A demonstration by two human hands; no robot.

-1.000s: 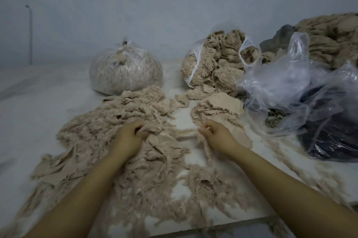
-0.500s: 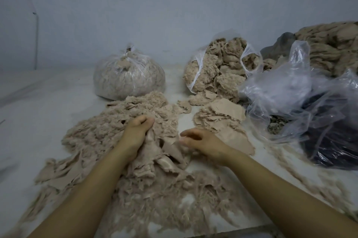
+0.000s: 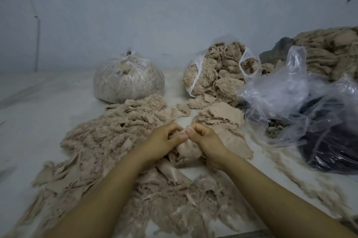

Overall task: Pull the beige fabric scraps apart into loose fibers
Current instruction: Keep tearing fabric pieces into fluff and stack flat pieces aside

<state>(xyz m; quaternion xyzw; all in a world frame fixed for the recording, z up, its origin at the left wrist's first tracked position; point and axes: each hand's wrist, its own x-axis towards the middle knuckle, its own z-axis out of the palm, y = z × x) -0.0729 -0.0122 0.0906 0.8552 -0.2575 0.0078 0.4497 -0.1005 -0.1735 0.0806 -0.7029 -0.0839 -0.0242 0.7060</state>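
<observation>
My left hand (image 3: 161, 140) and my right hand (image 3: 205, 138) meet at the middle of the white floor, thumbs nearly touching. Both grip one bunched beige fabric scrap (image 3: 187, 150) that hangs between and below them. A wide heap of pulled beige fibers and torn scraps (image 3: 108, 135) spreads to the left and in front of my arms. A smaller stack of flat beige scraps (image 3: 222, 116) lies just beyond my right hand.
A tied clear bag of fibers (image 3: 128, 82) stands at the back centre. An open bag of beige clumps (image 3: 219, 75) sits right of it. Crumpled clear plastic bags (image 3: 286, 98), a dark bag (image 3: 333, 144) and a beige fabric pile (image 3: 333, 51) fill the right side.
Both hands came together from apart. They lifted a bunched scrap out of the heap and now hold it between them. The camera tilted up slightly.
</observation>
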